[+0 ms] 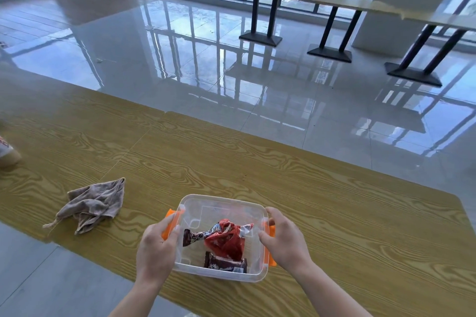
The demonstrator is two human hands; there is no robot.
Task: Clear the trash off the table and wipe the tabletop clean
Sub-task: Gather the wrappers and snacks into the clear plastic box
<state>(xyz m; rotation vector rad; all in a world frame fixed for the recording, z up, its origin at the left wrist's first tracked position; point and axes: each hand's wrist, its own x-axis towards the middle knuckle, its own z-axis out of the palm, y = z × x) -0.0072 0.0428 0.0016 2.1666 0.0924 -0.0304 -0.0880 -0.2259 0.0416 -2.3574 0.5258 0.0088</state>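
Observation:
A clear plastic box (219, 204) with orange side clips stands near the front edge of the wooden table (334, 213). Inside it lie a crumpled red wrapper (226, 239) and a dark brown wrapper (225, 264). My left hand (155, 249) grips the box's left side over the orange clip, thumb inside the rim. At the right side my right hand (283, 239) grips the rim and the other clip. A crumpled grey-brown cloth (92, 206) lies on the table, left of the box.
At the far left edge of the table a pale object with red marks (7, 152) is partly cut off by the frame. Beyond the table lies glossy tiled floor (206, 59). Other tables with black bases (329, 53) stand by the windows.

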